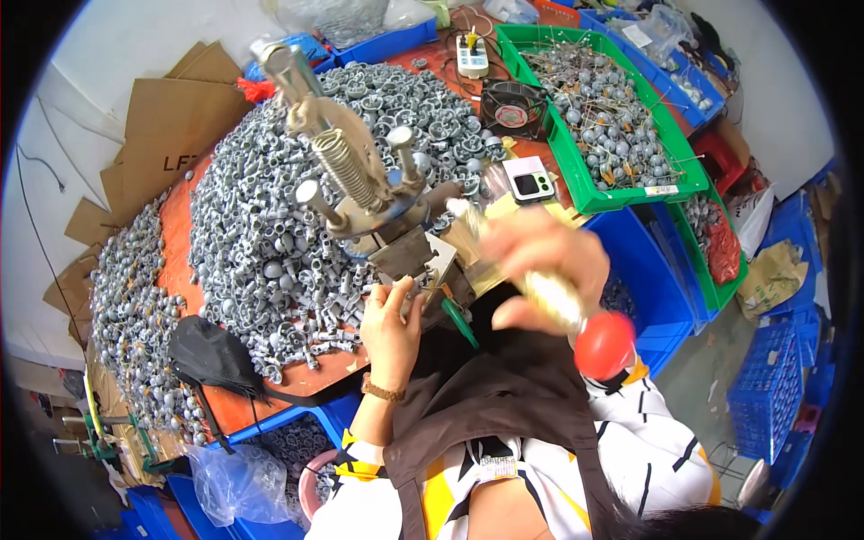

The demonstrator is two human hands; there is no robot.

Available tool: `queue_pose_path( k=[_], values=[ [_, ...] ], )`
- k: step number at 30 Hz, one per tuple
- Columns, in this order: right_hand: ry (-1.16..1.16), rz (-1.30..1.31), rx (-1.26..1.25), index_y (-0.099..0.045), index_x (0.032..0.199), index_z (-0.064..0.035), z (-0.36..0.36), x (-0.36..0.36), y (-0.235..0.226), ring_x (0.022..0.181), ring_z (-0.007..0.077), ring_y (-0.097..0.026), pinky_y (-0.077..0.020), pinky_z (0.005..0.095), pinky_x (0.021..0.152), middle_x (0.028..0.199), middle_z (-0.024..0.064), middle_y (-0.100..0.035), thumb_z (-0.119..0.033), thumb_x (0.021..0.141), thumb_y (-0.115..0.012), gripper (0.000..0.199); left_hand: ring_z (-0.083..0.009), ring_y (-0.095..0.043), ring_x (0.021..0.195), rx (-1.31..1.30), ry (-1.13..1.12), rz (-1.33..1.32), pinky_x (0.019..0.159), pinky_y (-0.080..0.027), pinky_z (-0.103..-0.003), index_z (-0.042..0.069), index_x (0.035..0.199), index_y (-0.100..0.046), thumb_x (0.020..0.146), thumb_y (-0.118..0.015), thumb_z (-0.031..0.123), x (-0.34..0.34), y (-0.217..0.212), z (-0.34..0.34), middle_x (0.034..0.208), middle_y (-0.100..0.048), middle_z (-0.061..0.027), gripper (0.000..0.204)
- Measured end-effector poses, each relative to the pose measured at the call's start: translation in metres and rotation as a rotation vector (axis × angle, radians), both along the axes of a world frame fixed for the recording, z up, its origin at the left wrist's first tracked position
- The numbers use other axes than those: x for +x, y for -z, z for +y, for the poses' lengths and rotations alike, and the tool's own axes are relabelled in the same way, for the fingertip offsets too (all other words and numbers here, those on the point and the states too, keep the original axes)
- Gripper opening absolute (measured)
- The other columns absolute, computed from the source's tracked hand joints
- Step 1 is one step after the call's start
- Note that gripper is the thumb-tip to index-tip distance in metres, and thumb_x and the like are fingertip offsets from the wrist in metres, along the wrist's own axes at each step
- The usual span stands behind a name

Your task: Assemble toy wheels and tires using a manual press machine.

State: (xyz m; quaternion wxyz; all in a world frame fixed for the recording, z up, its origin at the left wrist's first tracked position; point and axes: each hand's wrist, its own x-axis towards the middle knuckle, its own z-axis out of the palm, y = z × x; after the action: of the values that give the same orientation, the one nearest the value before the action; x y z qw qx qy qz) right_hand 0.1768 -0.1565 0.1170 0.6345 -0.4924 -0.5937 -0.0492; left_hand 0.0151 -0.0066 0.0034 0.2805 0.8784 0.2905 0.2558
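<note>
In front of me stands a hand press (pixel 346 171) with a coiled spring, two upright bolts and a metal block below. My left hand (pixel 391 328), with a brown band at its wrist, has its fingertips closed at the front of the press's metal fixture (pixel 441 261). Any small part between them is hidden. My right hand (pixel 544 256) is smeared by motion. Its fingers curl round a wrapped lever (pixel 553 297) that ends in a red ball knob (pixel 604 346). A green strip-like piece (pixel 460 322) sticks out below the fixture.
A big heap of small grey plastic parts (pixel 261 234) covers the orange table. At the right are a green tray (pixel 679 186) of wired grey parts, a small black fan (pixel 513 108), a phone-like device (pixel 531 183) and a power strip (pixel 472 58). A black pouch (pixel 214 355) lies at left.
</note>
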Motion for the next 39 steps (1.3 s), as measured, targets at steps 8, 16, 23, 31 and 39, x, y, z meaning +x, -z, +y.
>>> queue_pose_path(
  k=[8,16,23,31,39],
  values=[
    [0.366,0.123,-0.723,-0.062,0.096,-0.0026,0.027,-0.023,0.108,0.073,0.0097,-0.059,-0.0474,0.0248,0.068,0.084,0.0058,-0.065,-0.01,0.082,-0.072,0.019,-0.0419,-0.036,0.131,0.393,-0.356,0.163,0.109,-0.029,-0.049,-0.002,0.134,-0.046,0.083,-0.073,0.028,-0.099,0.008,0.06,0.142,-0.039,-0.0252,0.065],
    [0.027,0.72,-0.616,-0.062,0.086,-0.0009,0.002,-0.031,0.128,0.069,0.0068,-0.055,-0.046,0.0225,0.063,0.077,0.0006,-0.062,-0.008,0.082,-0.072,0.013,-0.0425,-0.001,0.145,0.29,-0.308,0.365,0.111,-0.004,-0.063,0.01,0.152,-0.018,0.085,-0.065,0.045,-0.09,0.064,0.061,0.157,-0.005,-0.0258,0.089],
    [0.456,0.723,-0.569,-0.057,0.081,-0.0055,-0.1,0.025,0.091,0.069,0.0019,-0.05,-0.0391,0.0172,0.062,0.075,-0.0045,-0.055,0.002,0.082,-0.065,0.011,-0.04,-0.004,0.146,0.352,-0.336,0.392,0.109,-0.003,-0.067,0.011,0.15,-0.028,0.087,-0.062,0.046,-0.069,0.065,0.069,0.158,-0.01,-0.0191,0.079],
    [1.029,-0.185,-1.287,-0.067,0.1,-0.0041,-0.182,0.075,0.114,0.089,0.0322,-0.065,-0.0503,0.0416,0.077,0.095,0.0143,-0.068,-0.021,0.079,-0.071,0.027,-0.0347,-0.042,0.127,0.501,-0.519,0.1,0.108,-0.027,-0.049,0.002,0.127,-0.053,0.084,-0.068,0.024,-0.106,0.041,0.089,0.132,-0.051,-0.0155,0.051],
    [0.67,-0.14,-1.075,-0.068,0.099,-0.0052,-0.124,0.096,0.067,0.086,0.0342,-0.065,-0.051,0.0415,0.074,0.091,0.0142,-0.068,-0.028,0.08,-0.069,0.03,-0.0347,-0.054,0.11,0.518,-0.475,0.262,0.092,-0.042,-0.044,0.003,0.121,-0.058,0.081,-0.068,0.013,-0.13,0.056,0.108,0.12,-0.058,-0.0154,0.042]
  ],
)
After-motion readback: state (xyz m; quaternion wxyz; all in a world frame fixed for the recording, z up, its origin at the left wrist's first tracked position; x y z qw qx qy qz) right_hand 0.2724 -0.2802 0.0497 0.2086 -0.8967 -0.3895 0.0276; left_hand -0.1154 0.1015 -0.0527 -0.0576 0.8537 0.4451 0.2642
